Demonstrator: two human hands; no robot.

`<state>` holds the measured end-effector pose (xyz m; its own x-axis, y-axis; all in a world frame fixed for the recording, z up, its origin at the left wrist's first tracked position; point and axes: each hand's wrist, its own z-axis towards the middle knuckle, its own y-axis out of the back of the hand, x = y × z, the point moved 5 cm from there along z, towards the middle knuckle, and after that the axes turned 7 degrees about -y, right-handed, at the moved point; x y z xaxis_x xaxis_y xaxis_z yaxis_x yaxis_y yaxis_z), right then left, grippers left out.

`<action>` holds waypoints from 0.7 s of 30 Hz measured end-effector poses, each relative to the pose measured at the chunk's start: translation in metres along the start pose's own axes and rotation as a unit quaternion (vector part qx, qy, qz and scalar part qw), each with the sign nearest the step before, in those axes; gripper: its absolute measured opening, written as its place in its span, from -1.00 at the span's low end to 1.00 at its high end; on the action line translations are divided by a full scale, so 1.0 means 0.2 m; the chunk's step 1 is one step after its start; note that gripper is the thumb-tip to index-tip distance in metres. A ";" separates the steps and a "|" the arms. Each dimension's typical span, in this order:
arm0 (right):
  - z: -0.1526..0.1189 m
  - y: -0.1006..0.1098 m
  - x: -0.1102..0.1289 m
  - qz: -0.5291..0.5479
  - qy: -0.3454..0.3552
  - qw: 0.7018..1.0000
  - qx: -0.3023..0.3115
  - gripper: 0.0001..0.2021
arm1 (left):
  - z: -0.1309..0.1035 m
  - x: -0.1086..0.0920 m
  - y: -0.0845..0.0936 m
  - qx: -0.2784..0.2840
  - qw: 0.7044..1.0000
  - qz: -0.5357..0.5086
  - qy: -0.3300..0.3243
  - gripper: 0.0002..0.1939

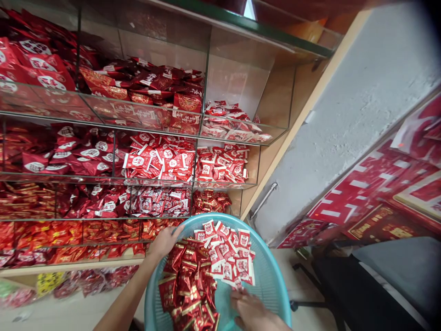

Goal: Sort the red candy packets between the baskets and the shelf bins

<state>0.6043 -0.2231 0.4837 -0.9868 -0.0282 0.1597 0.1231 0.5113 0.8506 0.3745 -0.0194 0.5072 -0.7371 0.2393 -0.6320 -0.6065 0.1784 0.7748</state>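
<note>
A round teal plastic basket (272,262) fills the lower middle of the head view. On its left side lies a heap of shiny dark red and gold packets (191,285); at its upper right is a heap of small red and white packets (227,250). My left hand (164,241) is closed on the basket's upper left rim, thumb along the edge. Inside the basket, my right hand (250,308) touches the lower end of the red and white packets. Its fingers are partly blurred, and what they hold, if anything, is unclear.
Glass-fronted shelves (158,180) full of red packaged sweets stand beyond the basket. Bagged goods (93,281) lie below them at the left. A black chair (372,285) stands at the right, near a grey wall (365,101) and a display of red items (358,193).
</note>
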 end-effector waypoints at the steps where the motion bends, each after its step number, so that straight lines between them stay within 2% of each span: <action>1: 0.00 0.01 -0.02 -0.019 -0.029 0.999 0.004 -0.66 | 0.00 0.00 0.00 -0.002 1.000 0.002 0.001 -0.40; 3: -0.01 0.04 -0.05 -0.053 -0.076 0.996 -0.001 -0.68 | 0.00 0.00 0.00 -0.002 1.000 0.001 -0.001 -0.41; 7: -0.04 0.08 -0.05 -0.072 -0.093 0.993 0.003 -0.68 | 0.00 0.00 -0.01 0.000 1.000 -0.009 -0.011 -0.41; 14: -0.07 0.08 -0.03 -0.027 -0.072 0.995 0.063 -0.65 | 0.00 -0.01 0.00 -0.001 1.000 -0.014 -0.006 -0.42; 21: -0.07 0.06 -0.03 -0.001 -0.062 0.997 0.055 -0.66 | 0.00 0.01 -0.01 -0.003 1.000 -0.005 0.002 -0.41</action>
<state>0.6131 -0.2292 0.5012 -0.9932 0.0743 0.0897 0.1163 0.6028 0.7894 0.3740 -0.0190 0.5047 -0.7328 0.2330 -0.6393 -0.6149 0.1757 0.7688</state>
